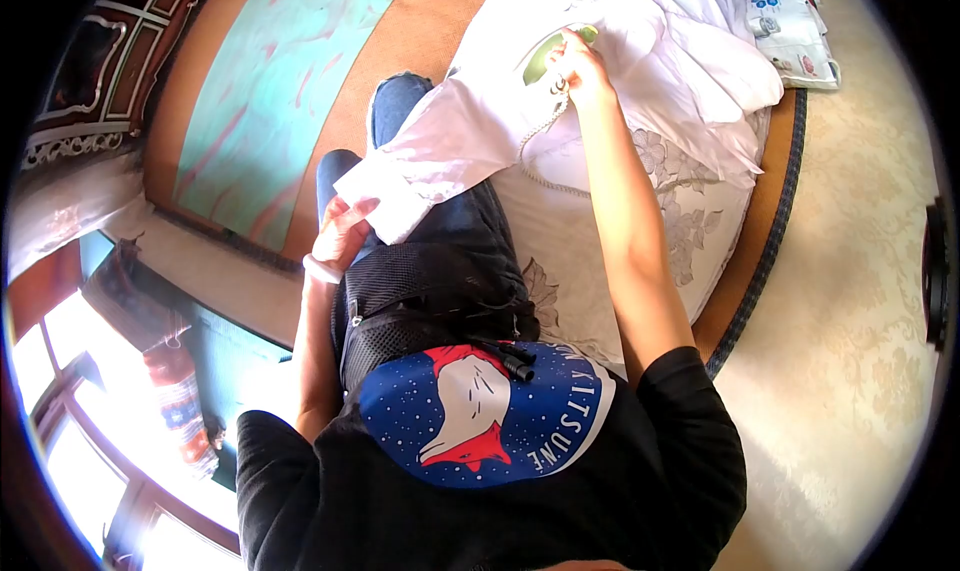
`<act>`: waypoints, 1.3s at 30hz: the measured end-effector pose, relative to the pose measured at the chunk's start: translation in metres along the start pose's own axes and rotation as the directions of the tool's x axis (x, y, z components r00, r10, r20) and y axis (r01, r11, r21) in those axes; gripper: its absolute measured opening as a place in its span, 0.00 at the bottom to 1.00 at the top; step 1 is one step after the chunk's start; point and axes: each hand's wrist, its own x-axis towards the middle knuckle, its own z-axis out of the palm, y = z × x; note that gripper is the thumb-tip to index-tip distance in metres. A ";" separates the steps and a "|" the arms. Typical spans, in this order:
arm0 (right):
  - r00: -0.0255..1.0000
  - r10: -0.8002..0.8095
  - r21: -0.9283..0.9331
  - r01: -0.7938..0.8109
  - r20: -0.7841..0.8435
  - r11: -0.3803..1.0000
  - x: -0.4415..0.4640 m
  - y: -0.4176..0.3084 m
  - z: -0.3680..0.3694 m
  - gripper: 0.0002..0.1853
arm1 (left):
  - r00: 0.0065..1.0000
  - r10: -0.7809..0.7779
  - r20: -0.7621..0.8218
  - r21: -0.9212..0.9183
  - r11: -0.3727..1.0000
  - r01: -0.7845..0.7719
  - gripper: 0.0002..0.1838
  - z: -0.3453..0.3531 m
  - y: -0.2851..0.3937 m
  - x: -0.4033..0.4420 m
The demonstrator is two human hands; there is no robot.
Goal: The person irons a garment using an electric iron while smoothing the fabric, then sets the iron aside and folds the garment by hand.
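A white shirt [470, 121] lies spread in front of me, one sleeve stretching over my jeans-clad leg. The cuff [392, 201] at the sleeve's end is pinched between the fingers and thumb of my left hand [345, 231]. Farther off, my right hand [582, 66] is wrapped round the handle of a small green clothes iron [540, 63], which rests on the white cloth. Part of the iron is hidden under that hand. A braided cord [535, 171] hangs from the iron and curves across the bedding.
Patterned white bedding [690, 211] lies under the shirt on an orange-brown surface with a dark braided edge [760, 251]. A white printed bag [795, 41] sits at the far right corner. To the left are a turquoise mat [280, 91] and dark carved furniture [95, 61].
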 end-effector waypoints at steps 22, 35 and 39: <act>0.999 0.029 -0.227 -0.017 0.046 0.974 -0.010 0.012 -0.032 0.13 | 1.000 0.025 -0.001 -0.019 1.000 -0.025 0.23 -0.004 -0.002 -0.006; 0.997 -0.004 -0.300 -0.018 -0.072 0.954 -0.099 0.020 -0.140 0.11 | 0.998 -0.003 0.060 0.012 1.000 0.002 0.23 -0.014 -0.007 -0.004; 0.990 -0.017 -0.321 -0.028 -0.139 0.947 -0.111 0.017 -0.175 0.10 | 0.997 -0.010 0.077 -0.022 1.000 0.012 0.23 -0.015 -0.009 -0.003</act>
